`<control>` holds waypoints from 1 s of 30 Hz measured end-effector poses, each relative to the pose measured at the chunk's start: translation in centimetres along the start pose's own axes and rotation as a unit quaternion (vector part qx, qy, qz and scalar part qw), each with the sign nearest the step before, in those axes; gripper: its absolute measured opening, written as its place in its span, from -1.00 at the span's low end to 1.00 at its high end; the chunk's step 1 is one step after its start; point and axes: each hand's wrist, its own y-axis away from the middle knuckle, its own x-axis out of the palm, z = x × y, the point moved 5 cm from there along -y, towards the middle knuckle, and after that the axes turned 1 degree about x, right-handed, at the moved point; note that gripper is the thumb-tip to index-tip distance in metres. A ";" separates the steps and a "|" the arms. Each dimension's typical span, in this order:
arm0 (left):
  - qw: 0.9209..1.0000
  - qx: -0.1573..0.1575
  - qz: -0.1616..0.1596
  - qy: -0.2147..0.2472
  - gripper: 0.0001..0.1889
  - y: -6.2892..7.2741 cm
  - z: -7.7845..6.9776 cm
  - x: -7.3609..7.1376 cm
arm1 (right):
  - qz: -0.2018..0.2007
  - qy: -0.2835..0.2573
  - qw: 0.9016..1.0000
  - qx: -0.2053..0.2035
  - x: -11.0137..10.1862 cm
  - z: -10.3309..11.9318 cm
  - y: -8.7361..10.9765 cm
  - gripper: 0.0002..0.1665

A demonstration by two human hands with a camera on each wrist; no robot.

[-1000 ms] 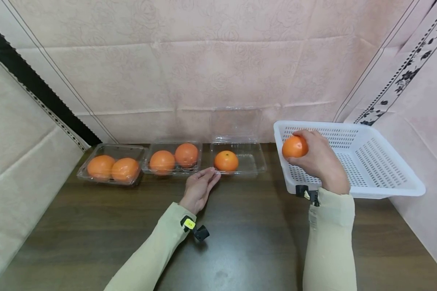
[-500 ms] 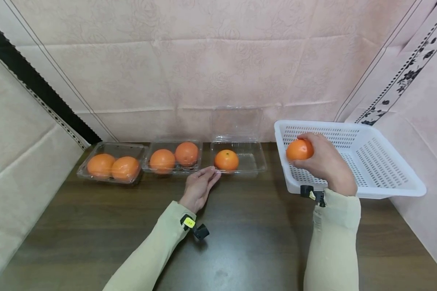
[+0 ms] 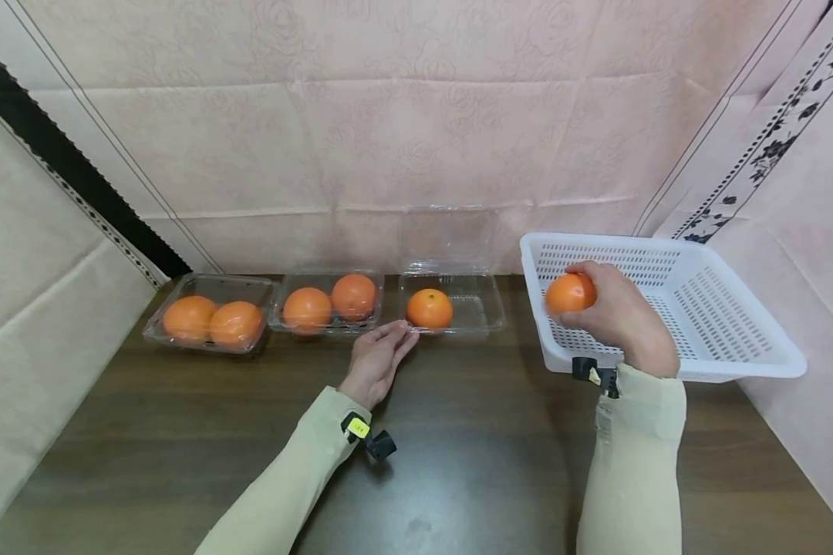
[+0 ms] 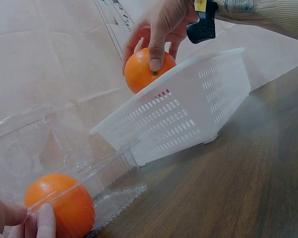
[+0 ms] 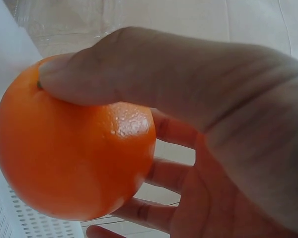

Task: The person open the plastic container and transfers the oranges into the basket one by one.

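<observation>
My right hand (image 3: 625, 316) grips an orange (image 3: 571, 293) over the left part of a white perforated basket (image 3: 750, 339). In the right wrist view the thumb lies across the fruit beside its stem spot, and the fingers curl round the other side. My left hand (image 3: 375, 364) pinches the front rim of a clear plastic box (image 3: 477, 312) between thumb and fingers, as the left wrist view shows. The lid (image 3: 450, 231) of this box stands raised at the back. One orange (image 3: 429, 309) sits in its left half, the stem spot facing up.
Left of the open box, a clear box (image 3: 332, 327) contains two oranges. Farther left, another clear box (image 3: 160, 331) also has two oranges in it. All stand along the back of the dark wooden table (image 3: 486, 447), before a pale cloth backdrop (image 3: 416, 116).
Over the last second my right hand has shifted slightly to the right with the orange, still over the basket. My left hand has stayed at the box's rim.
</observation>
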 end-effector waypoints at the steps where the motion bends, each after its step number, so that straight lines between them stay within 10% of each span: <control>1: 1.000 0.000 0.001 0.000 -0.66 0.0 0.0 0.0 | 0.001 0.001 1.000 -0.001 0.0 0.0 0.0 -0.17; 30: 1.000 -0.004 0.001 -0.001 -0.67 0.1 -0.1 0.0 | 0.072 0.001 0.997 0.035 0.6 -1.7 0.0 -0.10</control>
